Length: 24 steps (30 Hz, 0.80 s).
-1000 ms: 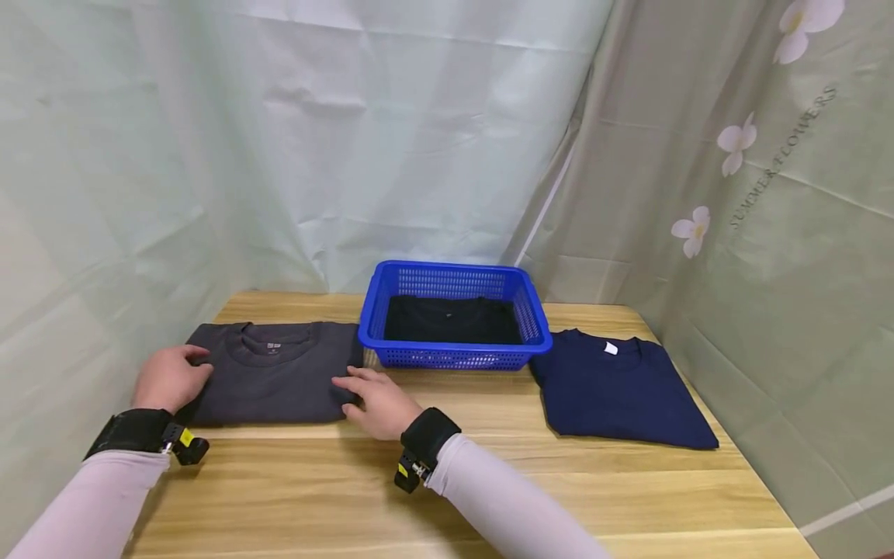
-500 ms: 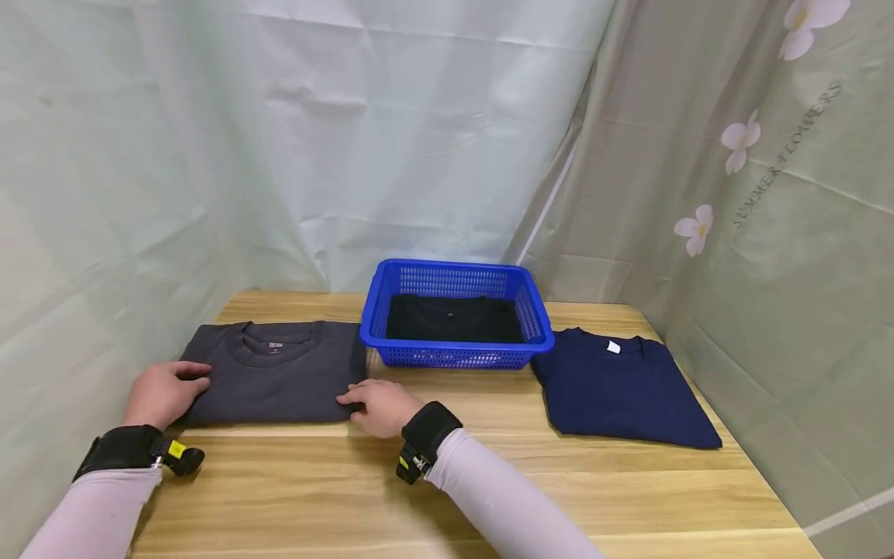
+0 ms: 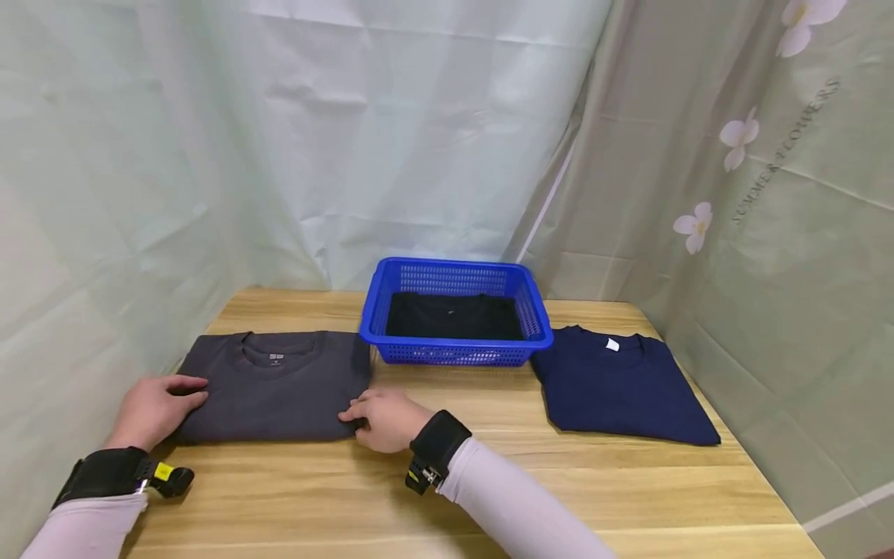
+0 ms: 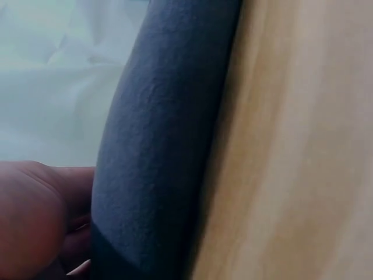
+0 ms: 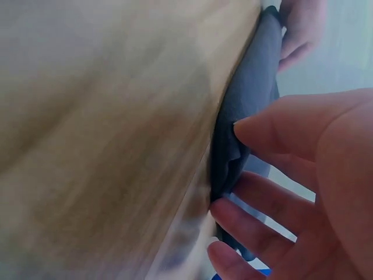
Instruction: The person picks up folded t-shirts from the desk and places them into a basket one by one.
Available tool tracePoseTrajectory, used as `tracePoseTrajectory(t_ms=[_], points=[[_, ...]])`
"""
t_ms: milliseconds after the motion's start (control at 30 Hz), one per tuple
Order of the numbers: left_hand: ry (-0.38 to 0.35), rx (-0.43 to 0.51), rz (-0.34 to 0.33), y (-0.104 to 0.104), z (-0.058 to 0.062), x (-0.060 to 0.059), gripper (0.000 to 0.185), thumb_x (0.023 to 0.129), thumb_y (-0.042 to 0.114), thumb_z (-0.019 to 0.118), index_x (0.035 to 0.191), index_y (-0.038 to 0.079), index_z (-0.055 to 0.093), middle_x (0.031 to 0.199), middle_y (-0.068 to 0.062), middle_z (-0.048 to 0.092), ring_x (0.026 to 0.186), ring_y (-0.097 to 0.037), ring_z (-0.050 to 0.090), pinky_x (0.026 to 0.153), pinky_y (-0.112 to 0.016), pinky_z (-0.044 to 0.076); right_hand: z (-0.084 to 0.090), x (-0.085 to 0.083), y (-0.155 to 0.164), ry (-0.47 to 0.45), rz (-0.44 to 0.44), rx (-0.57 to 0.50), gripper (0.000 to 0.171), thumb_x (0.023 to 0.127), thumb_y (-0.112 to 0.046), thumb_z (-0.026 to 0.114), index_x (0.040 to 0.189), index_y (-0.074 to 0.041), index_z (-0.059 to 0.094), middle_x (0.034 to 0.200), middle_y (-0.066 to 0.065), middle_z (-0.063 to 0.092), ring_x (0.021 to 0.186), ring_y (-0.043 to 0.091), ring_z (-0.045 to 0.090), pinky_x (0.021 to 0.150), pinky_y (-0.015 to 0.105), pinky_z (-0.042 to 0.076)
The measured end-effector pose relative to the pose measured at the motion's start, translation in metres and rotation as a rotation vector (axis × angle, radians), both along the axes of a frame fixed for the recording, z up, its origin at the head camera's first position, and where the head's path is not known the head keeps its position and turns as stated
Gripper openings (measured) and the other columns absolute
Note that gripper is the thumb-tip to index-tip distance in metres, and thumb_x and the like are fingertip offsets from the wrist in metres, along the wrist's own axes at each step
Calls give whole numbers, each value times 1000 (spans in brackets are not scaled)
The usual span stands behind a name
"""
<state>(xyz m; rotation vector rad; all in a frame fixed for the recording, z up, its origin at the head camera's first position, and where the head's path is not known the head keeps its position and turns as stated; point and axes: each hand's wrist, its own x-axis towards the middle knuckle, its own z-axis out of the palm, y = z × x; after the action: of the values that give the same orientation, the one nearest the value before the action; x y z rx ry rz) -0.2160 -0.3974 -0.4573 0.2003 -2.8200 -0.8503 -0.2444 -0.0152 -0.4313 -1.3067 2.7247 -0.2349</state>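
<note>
A folded dark grey T-shirt (image 3: pixel 279 400) lies flat on the table, its neckline toward the back. My left hand (image 3: pixel 155 405) holds its left side, thumb and forefinger on the cloth. At the opposite side my right hand (image 3: pixel 388 418) pinches the near right corner. In the right wrist view the thumb presses the folded edge, and the other fingers (image 5: pixel 262 201) bend around the shirt's end. The left wrist view shows the shirt's thick front fold (image 4: pixel 157 140) with part of the hand (image 4: pixel 35 216) behind it; those fingertips are hidden.
A blue plastic basket (image 3: pixel 457 353) with a folded black T-shirt (image 3: pixel 454 318) inside stands at the back middle. A folded navy T-shirt (image 3: pixel 621 392) lies to its right. Curtains (image 3: pixel 433 140) hang behind and beside the wooden table (image 3: pixel 503 466).
The grey T-shirt has slid slightly toward me with both hands on it. My left hand has moved nearer and left, and the right hand has closed on the corner. Basket and navy T-shirt stay put.
</note>
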Motion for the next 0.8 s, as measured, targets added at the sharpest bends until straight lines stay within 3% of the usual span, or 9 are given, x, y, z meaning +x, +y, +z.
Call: tracePoseTrajectory(t_ms=[267,600,800], points=[[-46,-23,7,-1,0,19,39,94,28,72,117,-4,73,128,-39,59,115,-60,49,91,-65,41,1,16,11,-15,49,-6,41,96,-26,68,137,-30,66,138,-6,63,126,15,56,107,25,44],[-145,-23,-24,-1,2,36,54,91,45,74,122,0,72,131,-37,59,118,-59,50,89,-62,44,2,35,24,-37,130,-23,39,94,-24,70,132,-32,70,118,-10,65,98,4,52,80,15,39],[-206,-32,-36,3,7,44,60,89,51,74,123,2,72,133,-38,57,118,-59,49,88,-62,46,6,47,32,-56,154,-25,38,93,-26,71,130,-34,71,111,-13,63,93,1,48,77,14,37]])
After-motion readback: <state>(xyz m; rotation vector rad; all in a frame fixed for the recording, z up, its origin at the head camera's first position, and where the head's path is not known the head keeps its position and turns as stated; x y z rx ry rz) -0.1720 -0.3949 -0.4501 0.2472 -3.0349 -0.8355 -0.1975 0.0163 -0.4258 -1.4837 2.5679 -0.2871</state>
